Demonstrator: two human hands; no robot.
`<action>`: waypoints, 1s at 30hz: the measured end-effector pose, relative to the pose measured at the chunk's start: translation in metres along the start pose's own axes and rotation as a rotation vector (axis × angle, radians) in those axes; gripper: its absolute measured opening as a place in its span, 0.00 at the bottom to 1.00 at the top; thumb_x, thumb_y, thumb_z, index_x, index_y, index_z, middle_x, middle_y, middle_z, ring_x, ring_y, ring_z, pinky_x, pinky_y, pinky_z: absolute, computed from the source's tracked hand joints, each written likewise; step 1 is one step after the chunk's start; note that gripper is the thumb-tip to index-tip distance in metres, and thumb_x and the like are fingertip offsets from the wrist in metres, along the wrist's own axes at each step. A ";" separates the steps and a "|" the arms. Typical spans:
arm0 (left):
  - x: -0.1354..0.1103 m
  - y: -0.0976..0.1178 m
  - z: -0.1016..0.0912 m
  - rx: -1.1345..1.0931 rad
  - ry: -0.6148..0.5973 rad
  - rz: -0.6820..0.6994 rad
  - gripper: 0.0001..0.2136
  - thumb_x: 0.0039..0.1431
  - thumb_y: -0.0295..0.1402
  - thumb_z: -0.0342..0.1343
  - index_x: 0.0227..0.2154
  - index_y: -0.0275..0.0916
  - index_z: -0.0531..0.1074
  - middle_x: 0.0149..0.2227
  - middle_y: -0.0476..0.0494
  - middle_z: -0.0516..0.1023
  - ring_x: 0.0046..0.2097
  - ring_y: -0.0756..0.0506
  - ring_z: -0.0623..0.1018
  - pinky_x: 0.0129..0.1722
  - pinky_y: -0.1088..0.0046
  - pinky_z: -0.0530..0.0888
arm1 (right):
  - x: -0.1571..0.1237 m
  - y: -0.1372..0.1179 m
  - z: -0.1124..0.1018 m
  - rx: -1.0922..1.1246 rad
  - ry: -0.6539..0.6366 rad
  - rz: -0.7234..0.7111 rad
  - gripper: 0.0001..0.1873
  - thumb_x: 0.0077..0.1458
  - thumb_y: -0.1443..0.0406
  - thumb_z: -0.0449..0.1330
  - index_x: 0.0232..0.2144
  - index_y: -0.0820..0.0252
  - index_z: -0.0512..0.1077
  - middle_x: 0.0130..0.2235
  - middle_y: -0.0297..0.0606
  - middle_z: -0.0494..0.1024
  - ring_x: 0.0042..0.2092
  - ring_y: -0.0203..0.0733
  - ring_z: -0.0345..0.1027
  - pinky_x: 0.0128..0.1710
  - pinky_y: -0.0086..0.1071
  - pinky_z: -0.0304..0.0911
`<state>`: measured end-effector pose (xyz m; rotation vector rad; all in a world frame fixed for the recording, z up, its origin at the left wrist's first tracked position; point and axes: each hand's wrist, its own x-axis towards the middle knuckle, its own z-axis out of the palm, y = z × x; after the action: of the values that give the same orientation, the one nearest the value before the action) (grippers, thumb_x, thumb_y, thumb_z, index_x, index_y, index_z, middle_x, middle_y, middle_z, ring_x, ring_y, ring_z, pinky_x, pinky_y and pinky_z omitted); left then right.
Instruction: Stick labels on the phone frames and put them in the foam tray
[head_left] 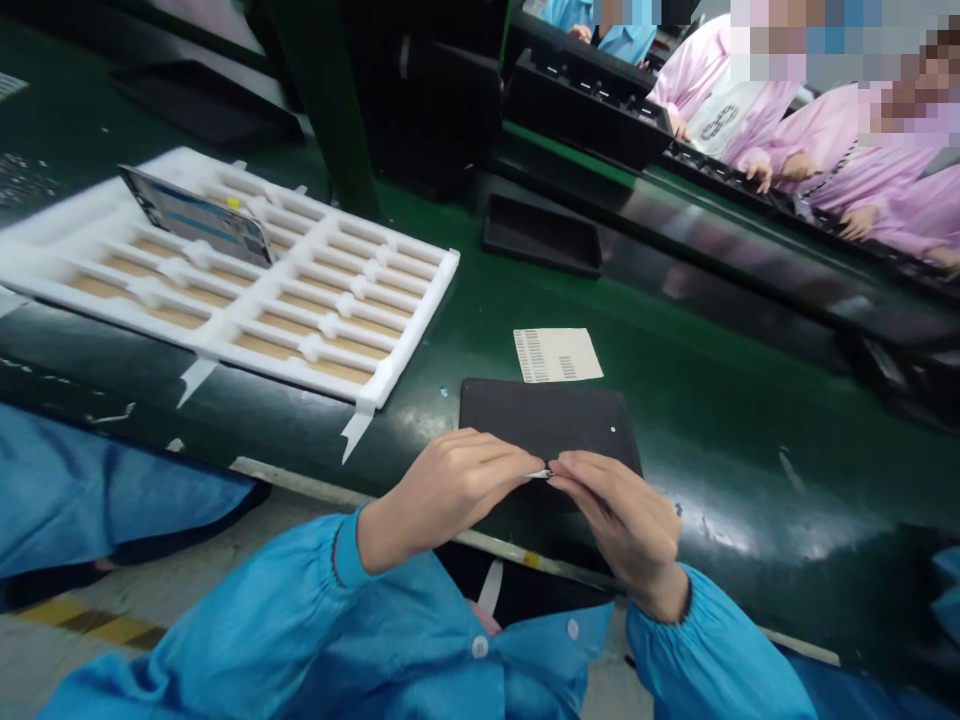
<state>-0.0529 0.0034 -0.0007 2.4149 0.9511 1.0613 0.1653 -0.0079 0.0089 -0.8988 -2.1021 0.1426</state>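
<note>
Over a black mat (547, 410), my two hands meet at the fingertips. My left hand (465, 480) is closed in a pinch on a small thin whitish piece (536, 474); its exact kind does not show. From the other side, my right hand (626, 520) pinches at the piece's dark end, the fingers mostly covering what is in them. Just beyond the mat lies a cream paper sheet (559, 355) with rows of small printed labels.
To the left is a white foam tray (416, 330) with slots; a thin phone-like panel (195, 215) stands tilted in it. A shallow black tray (541, 235) lies farther back. Across the line, several people in pink and blue smocks work. A blue sleeve (112, 490) is at left.
</note>
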 end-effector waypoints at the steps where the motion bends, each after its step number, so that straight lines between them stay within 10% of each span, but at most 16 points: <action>1: 0.000 0.000 0.000 0.002 0.002 0.001 0.07 0.68 0.28 0.51 0.43 0.38 0.74 0.43 0.47 0.83 0.42 0.48 0.82 0.40 0.72 0.74 | -0.001 0.000 -0.001 -0.009 -0.016 -0.018 0.25 0.53 0.78 0.65 0.52 0.58 0.72 0.42 0.37 0.82 0.44 0.42 0.77 0.42 0.36 0.77; 14: 0.001 0.000 0.000 0.040 0.007 0.029 0.07 0.68 0.26 0.51 0.43 0.37 0.74 0.42 0.46 0.82 0.42 0.47 0.81 0.40 0.72 0.74 | 0.004 0.000 -0.011 -0.076 -0.197 -0.197 0.24 0.53 0.80 0.63 0.54 0.75 0.70 0.46 0.51 0.80 0.53 0.50 0.73 0.51 0.42 0.75; 30: 0.003 0.001 -0.003 0.063 -0.044 0.049 0.07 0.67 0.26 0.51 0.43 0.37 0.72 0.43 0.46 0.82 0.43 0.47 0.81 0.41 0.71 0.73 | -0.010 0.001 -0.008 -0.324 -0.170 -0.228 0.22 0.55 0.73 0.65 0.52 0.59 0.72 0.49 0.41 0.80 0.52 0.47 0.74 0.50 0.41 0.72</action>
<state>-0.0529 0.0043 0.0032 2.5139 0.9285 1.0046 0.1755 -0.0154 0.0071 -0.8469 -2.4136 -0.2553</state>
